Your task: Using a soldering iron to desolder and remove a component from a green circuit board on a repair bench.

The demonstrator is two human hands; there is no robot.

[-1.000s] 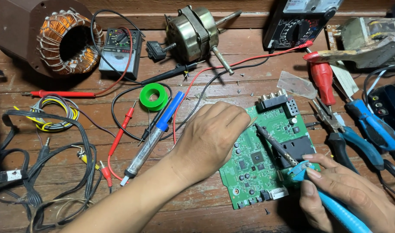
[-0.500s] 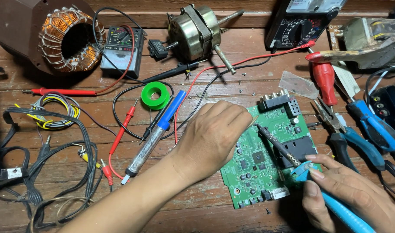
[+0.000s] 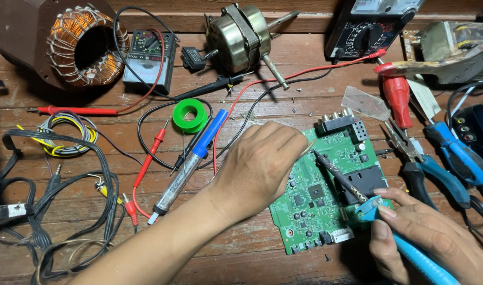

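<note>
The tabletop [image 3: 305, 68] filled the whole view, so no wall, floor or window could be seen. It was made of reddish-brown wooden planks running left to right, with dark seams between them. The wood looked worn: pale, scuffed patches showed where the finish had rubbed away, most of all along the near edge. A raised wooden ledge [image 3: 188, 21] ran across the far side. The light was even and soft, leaving only faint shadows on the planks.

Green circuit board [image 3: 326, 195] flat under soldering iron [image 3: 357, 195]
</note>
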